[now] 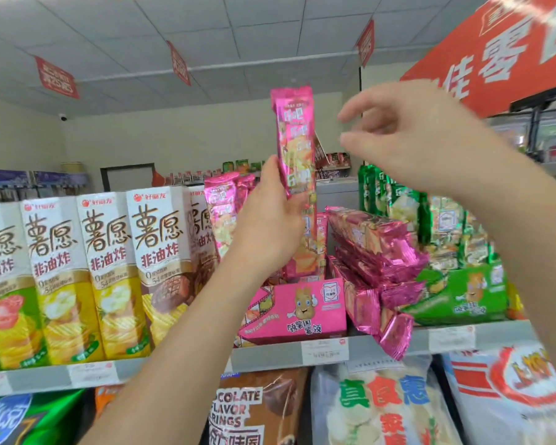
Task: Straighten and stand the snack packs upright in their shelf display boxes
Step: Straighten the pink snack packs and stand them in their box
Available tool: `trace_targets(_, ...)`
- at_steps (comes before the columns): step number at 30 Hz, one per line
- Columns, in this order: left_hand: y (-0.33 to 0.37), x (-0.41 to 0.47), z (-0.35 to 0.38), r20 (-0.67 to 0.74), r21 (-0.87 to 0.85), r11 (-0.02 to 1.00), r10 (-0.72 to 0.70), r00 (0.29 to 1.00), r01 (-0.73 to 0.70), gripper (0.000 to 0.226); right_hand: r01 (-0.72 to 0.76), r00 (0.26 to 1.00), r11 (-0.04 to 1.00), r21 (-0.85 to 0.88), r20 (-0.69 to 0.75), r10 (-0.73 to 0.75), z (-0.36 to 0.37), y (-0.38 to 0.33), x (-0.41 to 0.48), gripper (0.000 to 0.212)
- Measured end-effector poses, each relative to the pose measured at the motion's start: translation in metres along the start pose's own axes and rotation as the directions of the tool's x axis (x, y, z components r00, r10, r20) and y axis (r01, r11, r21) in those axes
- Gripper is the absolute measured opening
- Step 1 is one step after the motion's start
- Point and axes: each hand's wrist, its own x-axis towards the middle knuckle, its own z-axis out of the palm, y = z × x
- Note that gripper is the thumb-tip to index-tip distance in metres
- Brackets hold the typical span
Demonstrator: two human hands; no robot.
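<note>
One shelf (270,353): pink display box (294,311) at front edge, heap of pink packs (376,252) lying flat against its right side, overhanging the edge; single pack (294,139) upright above box, long axis vertical, left hand (267,226) gripping its lower half; right hand (408,133) just right of pack top, not touching, fingers loose, holding nothing

Shelf (270,354) ran across the view. Carton row (109,261) stood on it at left, centre display box (297,311) just right of the cartons, right display box (459,297) further right. Toppled packs (376,252) lay stacked on their sides between the two boxes, the lowest overhanging the shelf edge. Held pack (294,139) stood upright over the centre display box, left hand (267,226) gripping its middle. Right hand (408,133) was right of it, apart. Bags (376,409) sat below the shelf.
</note>
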Motion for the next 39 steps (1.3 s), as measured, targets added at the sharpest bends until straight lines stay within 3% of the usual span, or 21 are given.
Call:
trace_targets(2,-0.007,0.005,0.011,0.091,0.093,0.993,-0.075,0.993,0.067,0.046,-0.035,0.974,0.991,-0.128,0.216,0.062,0.01,0.007,0.019,0.034)
trace_targets(5,-0.019,0.008,0.022,0.209,0.172,0.959,-0.257,0.943,0.224,0.062,0.007,0.925,0.969,-0.246,0.37,0.087,0.031,0.018,0.033,0.062)
trace_targets(9,-0.027,0.015,0.026,0.269,0.107,0.91,-0.414,0.87,0.401,0.054,0.043,0.854,0.956,-0.289,0.508,0.116,0.055,0.034,0.042,0.094)
trace_targets(12,-0.029,0.017,0.03,0.317,0.033,0.872,-0.473,0.822,0.489,0.046,0.032,0.8,0.958,-0.285,0.582,0.146,0.067,0.037,0.045,0.1)
trace_targets(15,-0.025,0.015,0.038,0.352,0.021,0.844,-0.508,0.786,0.536,0.037,0.01,0.805,0.978,-0.209,0.582,0.116,0.076,0.042,0.049,0.087)
trace_targets(19,-0.023,0.018,0.043,0.373,0.037,0.803,-0.563,0.738,0.595,0.019,0.058,0.795,0.952,-0.3,0.591,0.138,0.076,0.047,0.046,0.063)
trace_targets(22,-0.029,0.017,0.045,0.436,0.045,0.74,-0.619,0.653,0.671,0.062,0.064,0.784,0.941,-0.331,0.6,0.158,0.075,0.049,0.041,0.056)
trace_targets(30,-0.038,0.015,0.046,0.427,-0.104,0.686,-0.623,0.655,0.72,0.081,0.207,0.759,0.832,-0.515,0.621,0.195,0.078,0.041,0.025,0.047)
trace_targets(34,-0.036,0.014,0.047,0.408,-0.244,0.637,-0.616,0.674,0.731,0.083,0.102,0.725,0.856,-0.507,0.627,0.285,0.08,0.041,0.023,0.067)
trace_targets(37,-0.035,0.017,0.047,0.377,-0.292,0.637,-0.609,0.698,0.713,0.089,-0.093,0.78,0.925,-0.368,0.551,0.297,0.084,0.046,0.026,0.104)
trace_targets(39,-0.032,0.018,0.045,0.353,-0.291,0.663,-0.596,0.722,0.69,0.091,-0.166,0.824,0.946,-0.277,0.488,0.288,0.08,0.049,0.029,0.117)
